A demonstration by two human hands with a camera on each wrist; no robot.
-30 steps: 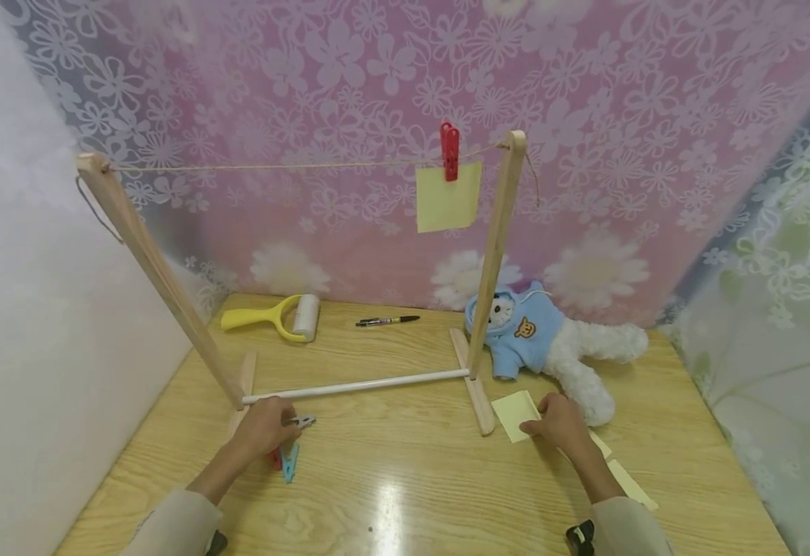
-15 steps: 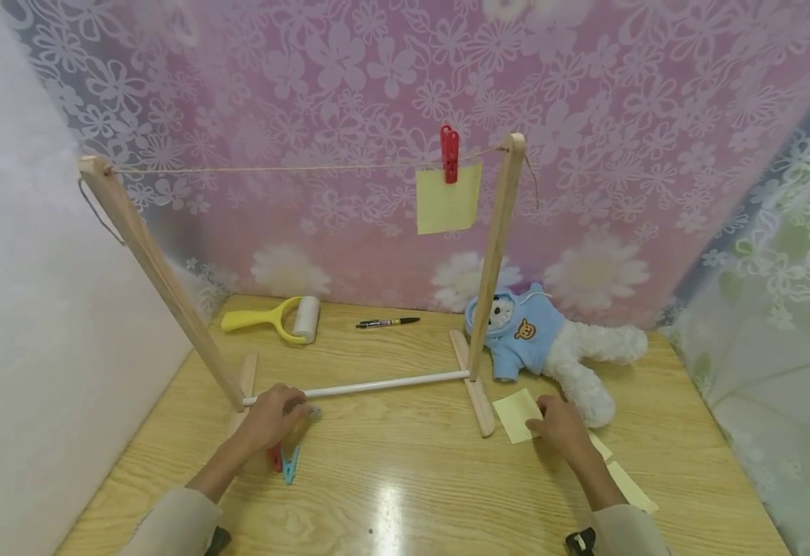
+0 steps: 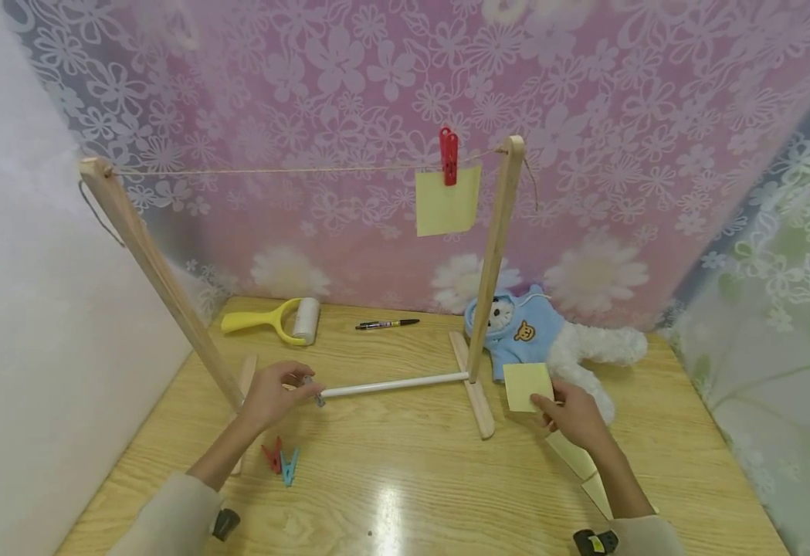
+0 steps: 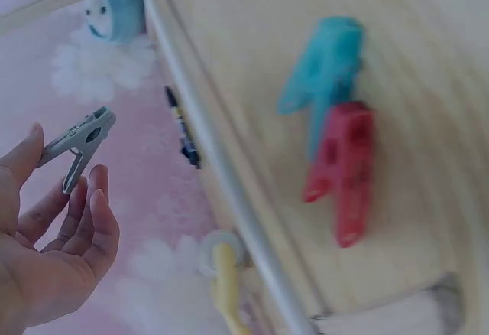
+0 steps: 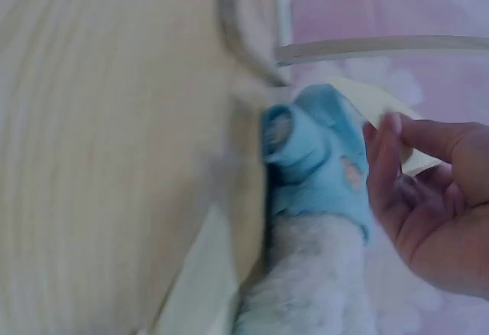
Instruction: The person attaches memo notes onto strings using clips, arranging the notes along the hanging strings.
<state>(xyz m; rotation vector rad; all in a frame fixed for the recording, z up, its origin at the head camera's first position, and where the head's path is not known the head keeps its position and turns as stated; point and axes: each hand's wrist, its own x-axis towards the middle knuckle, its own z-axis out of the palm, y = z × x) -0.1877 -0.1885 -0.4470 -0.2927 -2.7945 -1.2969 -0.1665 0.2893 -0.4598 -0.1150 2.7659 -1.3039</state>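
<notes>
Between thumb and fingers my left hand pinches a grey clothespin, raised off the table near the left end of the white rod. My right hand pinches a yellow paper square by its lower right corner, lifted in front of the plush toy. More yellow paper lies on the table beneath the right hand and forearm. A red clothespin and a blue clothespin lie side by side below the left hand. On the string a red clothespin holds another yellow paper square.
A wooden frame with a left post, a right post and a white rod spans the table. Behind it lie a yellow-handled roller and a pen. A plush toy in a blue hoodie lies right.
My left hand has raised the grey clothespin from the table. My right hand has lifted the yellow paper square up and slightly right, uncovering more paper beneath.
</notes>
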